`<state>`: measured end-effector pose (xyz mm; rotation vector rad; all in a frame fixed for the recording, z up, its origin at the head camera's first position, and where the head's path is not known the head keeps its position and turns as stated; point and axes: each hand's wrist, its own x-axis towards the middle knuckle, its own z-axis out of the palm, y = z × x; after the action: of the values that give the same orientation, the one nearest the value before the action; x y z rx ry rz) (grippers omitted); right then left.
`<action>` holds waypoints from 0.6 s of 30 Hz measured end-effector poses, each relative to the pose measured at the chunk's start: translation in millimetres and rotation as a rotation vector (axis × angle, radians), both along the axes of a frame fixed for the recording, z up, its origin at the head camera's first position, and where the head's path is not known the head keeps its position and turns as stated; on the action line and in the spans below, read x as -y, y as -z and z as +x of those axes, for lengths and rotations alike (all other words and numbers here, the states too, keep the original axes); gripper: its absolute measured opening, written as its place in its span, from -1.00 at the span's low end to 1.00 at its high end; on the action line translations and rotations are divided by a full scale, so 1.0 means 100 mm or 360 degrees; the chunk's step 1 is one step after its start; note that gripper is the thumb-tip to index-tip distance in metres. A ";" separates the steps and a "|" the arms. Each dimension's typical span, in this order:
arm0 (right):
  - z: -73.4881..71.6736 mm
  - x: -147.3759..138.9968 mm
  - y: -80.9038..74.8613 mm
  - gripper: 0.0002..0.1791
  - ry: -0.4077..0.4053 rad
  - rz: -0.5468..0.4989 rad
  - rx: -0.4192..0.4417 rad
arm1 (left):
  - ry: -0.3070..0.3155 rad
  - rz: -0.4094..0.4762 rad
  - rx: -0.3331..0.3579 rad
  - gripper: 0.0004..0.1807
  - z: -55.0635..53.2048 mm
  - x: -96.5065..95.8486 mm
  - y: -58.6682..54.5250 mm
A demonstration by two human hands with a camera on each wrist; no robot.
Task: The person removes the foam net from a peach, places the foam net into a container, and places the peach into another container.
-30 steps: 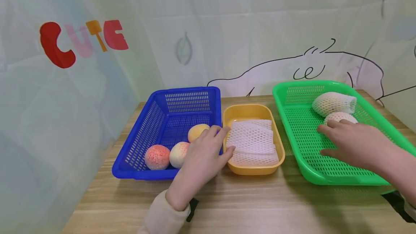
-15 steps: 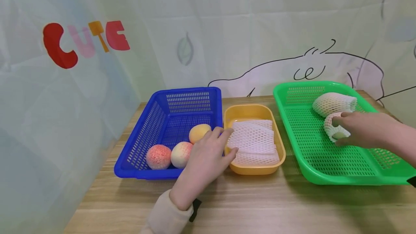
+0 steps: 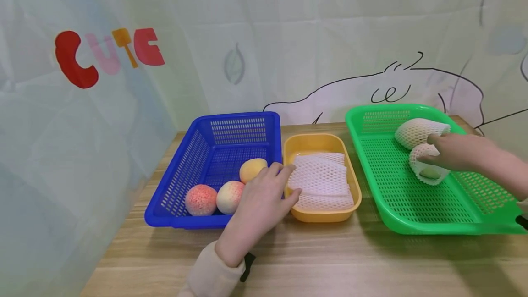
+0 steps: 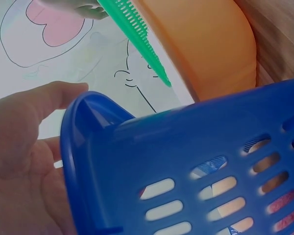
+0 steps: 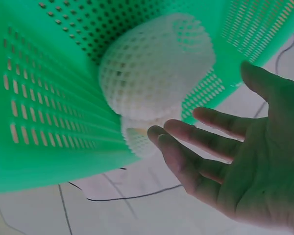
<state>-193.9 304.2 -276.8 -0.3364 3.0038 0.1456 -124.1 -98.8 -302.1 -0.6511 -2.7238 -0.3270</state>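
Note:
My right hand [image 3: 462, 152] hovers over the green basket [image 3: 433, 228], fingertips right at a peach-like fruit in a white foam net [image 3: 421, 167]. The net's open end faces the front and shows a pale fruit surface. Behind it lies a second netted fruit [image 3: 418, 133]. Spread fingers and a bare palm [image 5: 257, 164] show in the right wrist view. My left hand [image 3: 260, 196] lies loosely bent over the right rim of the blue basket [image 3: 181, 222], nearest a yellow peach [image 3: 252, 169] and a white-and-pink peach [image 3: 227, 197]. A red speckled peach [image 3: 200, 200] sits further left.
Between the baskets stands a yellow tray [image 3: 323, 216] with several flat white foam nets [image 3: 317, 178] in it. All three containers stand on a wood-grain table [image 3: 313, 260]. A printed curtain [image 3: 288, 58] hangs behind and at the left.
My right hand reached down, held the nearer netted fruit and turned it so its open end faces front, then let go and lifted slightly. My left hand stays nearly still.

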 end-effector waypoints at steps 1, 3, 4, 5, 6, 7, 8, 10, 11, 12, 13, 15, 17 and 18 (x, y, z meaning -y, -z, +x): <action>-0.02 0.00 0.02 -0.24 0.0012 -0.0019 0.0013 | 0.0000 0.0001 -0.0001 -0.50 0.00 0.00 0.00; -0.07 -0.02 0.08 -0.21 0.0032 -0.0047 0.0035 | 0.0004 0.0007 -0.0006 -0.50 0.00 0.00 0.00; -0.09 -0.03 0.10 -0.18 0.0044 -0.0052 0.0045 | 0.0005 0.0006 -0.0007 -0.50 0.00 0.00 0.00; -0.11 -0.04 0.12 -0.17 0.0058 -0.0049 0.0050 | 0.0005 0.0005 -0.0005 -0.50 0.00 0.01 0.00; -0.14 -0.05 0.14 -0.15 0.0078 -0.0048 0.0051 | 0.0005 0.0004 0.0000 -0.50 0.00 0.01 0.00; -0.16 -0.06 0.16 -0.13 0.0092 -0.0050 0.0054 | 0.0006 0.0001 0.0002 -0.50 0.00 0.01 0.00; -0.18 -0.07 0.17 -0.12 0.0105 -0.0056 0.0055 | 0.0006 -0.0001 0.0005 -0.50 0.00 0.01 0.00; -0.22 -0.08 0.20 -0.11 0.0131 -0.0071 0.0053 | 0.0003 -0.0007 0.0014 -0.49 0.00 0.01 0.00; -0.23 -0.09 0.22 -0.11 0.0136 -0.0079 0.0051 | 0.0001 -0.0010 0.0021 -0.49 0.00 0.01 0.00; -0.25 -0.10 0.23 -0.12 0.0139 -0.0088 0.0052 | 0.0001 -0.0012 0.0025 -0.49 0.00 0.01 0.00; -0.27 -0.11 0.25 -0.13 0.0136 -0.0099 0.0055 | 0.0000 -0.0015 0.0029 -0.49 0.00 0.01 0.00; -0.30 -0.12 0.28 -0.14 0.0137 -0.0104 0.0061 | -0.0002 -0.0021 0.0037 -0.49 0.00 0.01 0.00; -0.32 -0.13 0.31 -0.16 0.0130 -0.0103 0.0064 | 0.0004 -0.0023 0.0037 -0.49 0.00 0.01 0.00; -0.33 -0.14 0.32 -0.16 0.0126 -0.0106 0.0065 | 0.0007 -0.0023 0.0034 -0.49 -0.01 0.01 0.00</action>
<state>-227.2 317.9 -309.3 -0.2231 2.9806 0.0317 -124.7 -100.1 -302.0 -0.6611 -2.7479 -0.3175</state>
